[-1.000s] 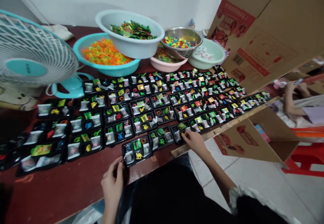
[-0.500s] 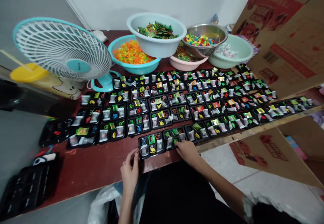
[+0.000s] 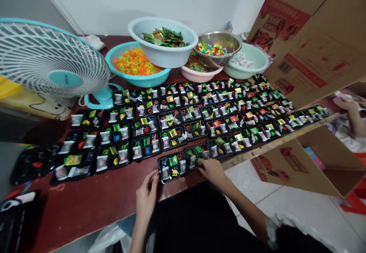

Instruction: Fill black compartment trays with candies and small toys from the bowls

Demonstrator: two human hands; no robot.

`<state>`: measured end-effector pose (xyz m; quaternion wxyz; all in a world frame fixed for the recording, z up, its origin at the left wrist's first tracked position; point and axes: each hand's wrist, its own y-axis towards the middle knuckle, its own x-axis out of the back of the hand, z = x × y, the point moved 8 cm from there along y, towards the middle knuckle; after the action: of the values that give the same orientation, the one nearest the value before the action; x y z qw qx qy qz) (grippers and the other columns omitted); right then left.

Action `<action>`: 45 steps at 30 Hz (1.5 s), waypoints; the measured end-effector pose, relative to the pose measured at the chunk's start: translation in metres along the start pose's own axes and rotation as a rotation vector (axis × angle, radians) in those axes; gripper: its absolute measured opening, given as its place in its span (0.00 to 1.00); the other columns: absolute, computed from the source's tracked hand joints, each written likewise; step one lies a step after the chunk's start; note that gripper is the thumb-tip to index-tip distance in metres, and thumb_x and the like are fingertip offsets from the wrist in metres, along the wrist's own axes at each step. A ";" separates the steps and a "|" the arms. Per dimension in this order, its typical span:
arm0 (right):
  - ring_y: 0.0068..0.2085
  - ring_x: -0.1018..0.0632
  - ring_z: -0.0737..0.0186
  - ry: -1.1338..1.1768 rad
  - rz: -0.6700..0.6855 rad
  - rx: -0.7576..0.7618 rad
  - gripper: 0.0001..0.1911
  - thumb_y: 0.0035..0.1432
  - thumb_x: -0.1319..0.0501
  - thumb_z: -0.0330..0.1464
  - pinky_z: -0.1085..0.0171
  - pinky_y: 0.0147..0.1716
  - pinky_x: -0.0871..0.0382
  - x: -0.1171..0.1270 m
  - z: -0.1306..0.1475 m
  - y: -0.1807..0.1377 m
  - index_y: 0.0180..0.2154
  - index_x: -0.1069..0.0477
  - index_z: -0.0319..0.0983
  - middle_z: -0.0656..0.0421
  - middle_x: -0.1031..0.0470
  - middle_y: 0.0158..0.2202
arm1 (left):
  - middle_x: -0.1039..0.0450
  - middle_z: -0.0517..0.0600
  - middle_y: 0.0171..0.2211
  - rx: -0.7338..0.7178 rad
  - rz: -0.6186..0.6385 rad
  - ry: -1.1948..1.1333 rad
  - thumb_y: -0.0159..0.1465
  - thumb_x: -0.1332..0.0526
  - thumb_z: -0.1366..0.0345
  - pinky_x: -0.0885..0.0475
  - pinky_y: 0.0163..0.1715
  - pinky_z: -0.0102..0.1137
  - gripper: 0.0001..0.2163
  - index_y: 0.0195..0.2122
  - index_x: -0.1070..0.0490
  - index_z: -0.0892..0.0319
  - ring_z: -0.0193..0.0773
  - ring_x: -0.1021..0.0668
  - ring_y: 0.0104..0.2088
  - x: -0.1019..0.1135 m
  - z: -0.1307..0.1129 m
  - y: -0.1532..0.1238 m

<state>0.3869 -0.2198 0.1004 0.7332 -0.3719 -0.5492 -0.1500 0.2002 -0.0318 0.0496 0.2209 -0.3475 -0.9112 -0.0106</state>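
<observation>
My left hand (image 3: 146, 199) touches a black tray (image 3: 173, 165), my right hand (image 3: 213, 171) touches the next tray (image 3: 197, 154). I cannot tell if they really grasp.

Left hand (image 3: 147, 196) raised on its edge, loosely curled, thumb side up. Right hand (image 3: 212, 171) palm down, bent at wrist, reaching forward from lower right.

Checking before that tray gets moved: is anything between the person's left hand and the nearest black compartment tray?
Nothing visible is: the fingertips of the left hand sit right at the lower left corner of the black compartment tray, with no object between them.
</observation>
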 end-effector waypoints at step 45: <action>0.36 0.21 0.54 -0.064 -0.022 0.029 0.17 0.61 0.49 0.37 0.62 0.33 0.31 0.018 0.034 -0.008 0.37 0.25 0.35 0.49 0.23 0.33 | 0.30 0.55 0.49 -0.204 0.352 -0.056 0.63 0.50 0.54 0.37 0.53 0.40 0.17 0.47 0.32 0.57 0.42 0.29 0.52 -0.101 -0.057 0.008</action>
<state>0.3648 -0.1973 0.1241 0.7189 -0.3597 -0.5785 -0.1380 0.2948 -0.0992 0.0582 0.1574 -0.5222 -0.8364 -0.0544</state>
